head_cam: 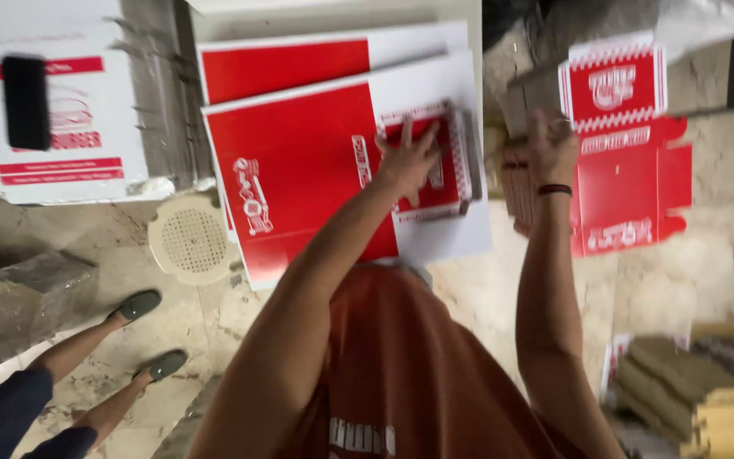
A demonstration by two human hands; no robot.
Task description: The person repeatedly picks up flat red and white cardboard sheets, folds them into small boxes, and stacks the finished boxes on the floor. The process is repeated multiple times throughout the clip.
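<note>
My left hand [408,157] lies with fingers spread on a small stack of folded red-and-white cartons [452,153], touching the top one. That stack rests on large red-and-white sheets [299,161] piled on the floor. My right hand [551,149], with a dark band on the wrist, grips the left edge of a flat red die-cut carton blank [630,153] held out above the stone floor. The blank is unfolded, and its flaps spread to the right.
A white box with red print and a black patch [53,110] stands at the top left. A round cream perforated disc [190,240] lies beside the sheets. Another person's legs in green shoes [142,306] are at the lower left. Brown and yellow bundles [698,391] sit at the lower right.
</note>
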